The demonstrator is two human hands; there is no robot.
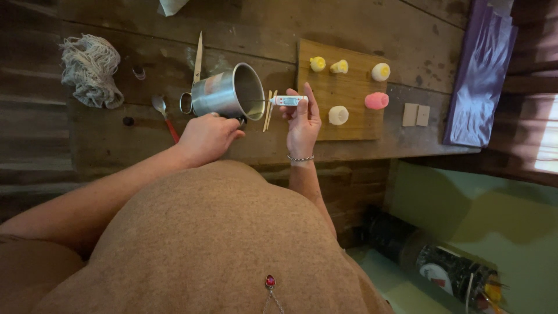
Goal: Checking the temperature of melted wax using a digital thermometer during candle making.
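The left hand [209, 136] is closed around the handle of a metal pitcher [228, 93], a brushed steel cylinder tilted on its side so its open mouth faces the right hand; the handle itself is hidden under the fingers. The right hand [303, 122] pinches a slim white digital thermometer [288, 100] between thumb and fingertips, the other fingers loosely upright. The thermometer's thin probe runs from that grip straight into the pitcher's mouth; its tip is lost in the dark interior, and what the pitcher holds cannot be made out. A beaded bracelet [300, 157] circles the right wrist.

Just beside the right grip, between it and the pitcher, lie two thin wooden sticks [268, 109] on the rough, dark plank desk [116, 145]. Beyond the right hand sits a pale wooden board [349, 125] carrying small moulded candles: two yellow [317, 63], one white with a yellow top [381, 71], one pink [376, 100] and one plain white [338, 114]. Two small tan blocks [416, 114] lie past the board, near glossy purple fabric [479, 70].

On the far side of the left grip are a metal spoon with a red handle [164, 116], a pair of scissors [197, 58] partly hidden behind the pitcher, and a bundle of off-white string [90, 70]. The person's tan felt-like garment fills the lower view.
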